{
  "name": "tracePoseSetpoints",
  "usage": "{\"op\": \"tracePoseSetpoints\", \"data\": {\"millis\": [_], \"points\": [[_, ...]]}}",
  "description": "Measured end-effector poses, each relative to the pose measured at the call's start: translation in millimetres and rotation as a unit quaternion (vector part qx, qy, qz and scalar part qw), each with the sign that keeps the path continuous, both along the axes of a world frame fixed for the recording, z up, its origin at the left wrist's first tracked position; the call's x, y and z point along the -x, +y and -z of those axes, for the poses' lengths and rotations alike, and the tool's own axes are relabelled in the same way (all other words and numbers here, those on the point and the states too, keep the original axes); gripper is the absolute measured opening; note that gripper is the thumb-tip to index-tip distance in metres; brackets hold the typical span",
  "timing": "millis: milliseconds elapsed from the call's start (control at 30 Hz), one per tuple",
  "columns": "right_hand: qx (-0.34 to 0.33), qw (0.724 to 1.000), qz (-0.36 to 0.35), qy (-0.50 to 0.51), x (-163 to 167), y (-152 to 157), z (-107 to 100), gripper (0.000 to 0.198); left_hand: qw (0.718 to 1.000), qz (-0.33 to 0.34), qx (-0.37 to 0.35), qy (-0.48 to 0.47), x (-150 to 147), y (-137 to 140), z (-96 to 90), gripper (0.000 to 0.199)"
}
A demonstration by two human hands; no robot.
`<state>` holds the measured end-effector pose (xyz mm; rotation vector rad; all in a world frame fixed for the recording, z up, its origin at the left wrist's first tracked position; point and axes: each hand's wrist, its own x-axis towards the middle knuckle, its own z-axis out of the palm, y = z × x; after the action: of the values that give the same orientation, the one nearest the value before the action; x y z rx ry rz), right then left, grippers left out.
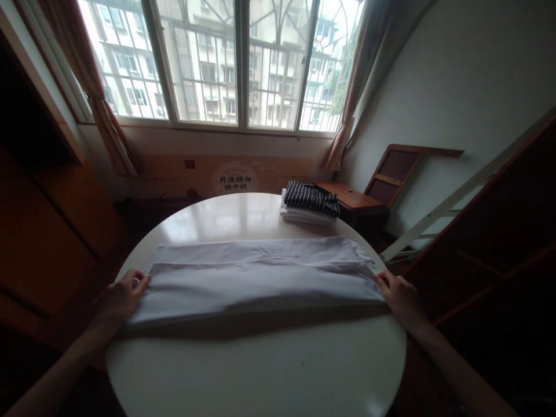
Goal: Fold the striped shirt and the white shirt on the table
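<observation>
A long white garment (252,284) stretches across the round white table (260,365), folded lengthwise into a strip. Whether it is a shirt or trousers I cannot make out. Its left end is pinched between the thumb and fingers of my left hand (125,292). At the opposite end, my right hand (399,292) grips the edge with closed fingers. The near edge of the cloth is lifted slightly and casts a shadow on the tabletop.
At the table's far right lies a folded black-and-white striped garment (310,198) on top of folded white cloth (304,216). Behind it stands a wooden chair (351,197). A pale ladder (438,214) leans at the right. A barred window (204,69) with curtains is ahead.
</observation>
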<state>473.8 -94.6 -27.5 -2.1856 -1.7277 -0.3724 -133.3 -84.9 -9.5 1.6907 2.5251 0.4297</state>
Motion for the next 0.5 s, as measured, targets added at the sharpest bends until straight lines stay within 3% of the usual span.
{"op": "tracePoseSetpoints", "data": {"millis": [167,267,333,400,500], "points": [[-0.072,0.992,-0.03,-0.104,2,-5,-1,0.023,0.996,0.021,0.034,0.08,-1,0,-6.2,0.03],[-0.133,0.987,-0.053,-0.079,19,3,-18,0.019,0.982,0.08,-0.066,0.158,-19,4,-21.2,0.024],[-0.162,0.98,-0.111,-0.012,48,11,-32,0.018,0.967,0.118,-0.153,0.163,-49,10,-33.8,0.027],[-0.149,0.968,-0.186,0.071,89,18,-46,0.015,0.952,0.199,-0.204,0.109,-93,17,-44.3,0.031],[-0.066,0.944,-0.291,0.139,158,25,-58,0.013,0.912,0.344,-0.221,0.036,-170,24,-46.0,0.037]]}}
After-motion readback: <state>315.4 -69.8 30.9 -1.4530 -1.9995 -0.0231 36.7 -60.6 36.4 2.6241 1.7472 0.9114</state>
